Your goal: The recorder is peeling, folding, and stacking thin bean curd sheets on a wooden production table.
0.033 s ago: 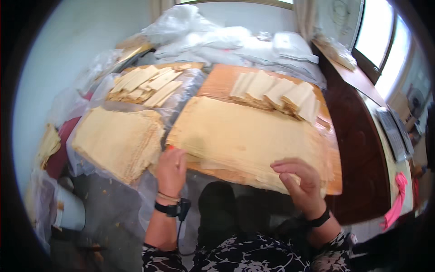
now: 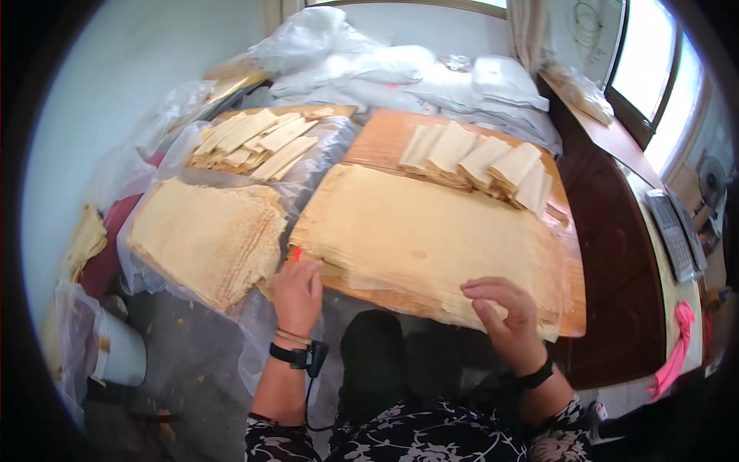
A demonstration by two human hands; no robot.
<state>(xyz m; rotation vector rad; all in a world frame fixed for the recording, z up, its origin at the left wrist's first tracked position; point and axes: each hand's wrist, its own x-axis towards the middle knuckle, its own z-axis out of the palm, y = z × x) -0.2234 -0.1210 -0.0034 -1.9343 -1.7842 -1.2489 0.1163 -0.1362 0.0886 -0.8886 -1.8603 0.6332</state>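
A broad stack of thin pale-yellow sheets [image 2: 431,223], which look like dried bean curd skin, lies on the wooden board in front of me. My left hand [image 2: 299,291] is closed at the stack's near left corner. A small red-tipped thing [image 2: 298,252] sticks out past its fingers; the rest of it is hidden. Over the near right edge of the stack is my right hand [image 2: 506,312], palm turned inward, fingers and thumb apart, holding nothing. Folded strips of sheet [image 2: 477,162] lie overlapping in a row along the board's far right.
Left of the board, a second stack of rough-edged sheets [image 2: 204,235] lies on plastic, with a pile of folded strips [image 2: 254,142] behind it. White sacks [image 2: 416,73] line the back. A white bucket [image 2: 122,350] stands low left. At right are a keyboard-like device [image 2: 671,231] and pink cloth [image 2: 674,346].
The whole view has shifted slightly, with the scene a little further right and lower. Both hands keep almost the same pose beside the stack.
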